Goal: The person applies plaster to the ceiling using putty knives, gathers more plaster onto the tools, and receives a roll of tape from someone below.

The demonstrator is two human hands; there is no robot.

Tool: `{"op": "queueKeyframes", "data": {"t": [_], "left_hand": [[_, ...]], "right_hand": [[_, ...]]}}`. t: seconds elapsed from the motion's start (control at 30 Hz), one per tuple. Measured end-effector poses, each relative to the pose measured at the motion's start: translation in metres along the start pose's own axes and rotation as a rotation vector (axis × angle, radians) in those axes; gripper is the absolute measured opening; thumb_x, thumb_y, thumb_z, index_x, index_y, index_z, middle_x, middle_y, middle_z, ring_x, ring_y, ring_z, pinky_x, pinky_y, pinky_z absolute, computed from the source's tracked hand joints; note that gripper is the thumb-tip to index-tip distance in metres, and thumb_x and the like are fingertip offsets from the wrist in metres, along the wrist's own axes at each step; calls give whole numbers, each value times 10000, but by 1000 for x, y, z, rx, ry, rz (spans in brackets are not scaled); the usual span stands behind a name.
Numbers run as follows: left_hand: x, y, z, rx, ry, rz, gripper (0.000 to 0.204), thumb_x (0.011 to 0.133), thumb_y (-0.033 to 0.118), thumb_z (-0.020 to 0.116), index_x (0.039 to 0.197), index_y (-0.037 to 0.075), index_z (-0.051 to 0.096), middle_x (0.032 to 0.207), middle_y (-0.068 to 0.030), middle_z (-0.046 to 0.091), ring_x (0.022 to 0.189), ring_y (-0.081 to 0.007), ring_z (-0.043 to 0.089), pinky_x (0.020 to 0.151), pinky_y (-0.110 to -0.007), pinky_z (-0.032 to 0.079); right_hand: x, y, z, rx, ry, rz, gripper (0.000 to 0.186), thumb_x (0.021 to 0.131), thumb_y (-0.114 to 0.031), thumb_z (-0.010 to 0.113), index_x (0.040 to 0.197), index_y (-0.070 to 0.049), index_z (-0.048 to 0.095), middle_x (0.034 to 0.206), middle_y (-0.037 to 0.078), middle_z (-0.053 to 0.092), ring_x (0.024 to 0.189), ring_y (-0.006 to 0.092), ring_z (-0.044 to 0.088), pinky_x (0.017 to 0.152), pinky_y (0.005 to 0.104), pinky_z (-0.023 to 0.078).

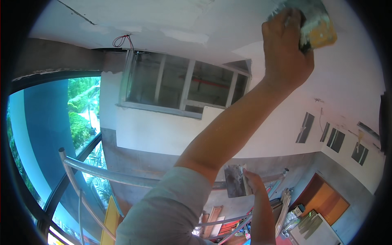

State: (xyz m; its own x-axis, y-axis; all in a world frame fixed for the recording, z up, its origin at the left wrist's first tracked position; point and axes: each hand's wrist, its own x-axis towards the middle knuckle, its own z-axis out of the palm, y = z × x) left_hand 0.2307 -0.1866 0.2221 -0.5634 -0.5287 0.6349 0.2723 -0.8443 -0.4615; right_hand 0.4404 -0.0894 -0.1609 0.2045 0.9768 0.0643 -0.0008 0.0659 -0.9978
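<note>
My left hand [288, 55] is raised at the upper right, its fingers wrapped round a putty-smeared scraper [316, 30] with a yellowish patch, close to the white ceiling [220, 24]; whether the blade touches it I cannot tell. My left forearm crosses the middle of the view. Lower down on the right, my right hand [255, 181] grips a flat square plasterer's blade [234, 181] with grey smears on its face.
A curved metal scaffold rail [110, 176] spans the lower view beside a tall window [83, 110]. Above are a framed opening [188, 81] and dangling red wires [120, 41]. Boards and containers [296, 214] lie below near an orange door [326, 196]; a yellow panel [108, 216] stands lower left.
</note>
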Motion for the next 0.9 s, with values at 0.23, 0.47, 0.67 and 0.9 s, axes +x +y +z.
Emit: {"op": "queueKeyframes", "data": {"t": [0.23,0.47,0.67,0.9], "left_hand": [[-39,-88,-53,294,48,67,615,749,9,596,1338,-83,444,1299,-243,528,1141,-428,498,964,-479,367],[-20,-156,-41,452,127,142,784,702,61,684,1408,-98,381,1372,-316,427,1198,-425,430,1002,-495,356],[-55,-133,13,366,74,-25,780,683,50,719,1391,-81,420,1405,-296,406,1211,-448,431,1022,-502,350],[-79,-121,-23,34,76,-301,415,842,105,622,1208,-74,544,1043,-187,643,882,-318,619,792,-407,496]], "right_hand": [[12,11,-12,-8,29,-40,444,938,-333,640,1114,74,649,1067,147,683,907,218,665,836,346,514],[-6,-8,9,0,37,17,427,941,-326,636,1102,69,652,1028,130,682,882,206,662,797,342,526],[7,6,-4,-37,16,27,444,957,-340,625,1162,54,648,1083,105,686,965,175,634,883,301,476],[4,0,-9,-39,48,17,470,954,-365,620,1167,54,644,1074,103,686,940,175,636,869,307,476]]}}
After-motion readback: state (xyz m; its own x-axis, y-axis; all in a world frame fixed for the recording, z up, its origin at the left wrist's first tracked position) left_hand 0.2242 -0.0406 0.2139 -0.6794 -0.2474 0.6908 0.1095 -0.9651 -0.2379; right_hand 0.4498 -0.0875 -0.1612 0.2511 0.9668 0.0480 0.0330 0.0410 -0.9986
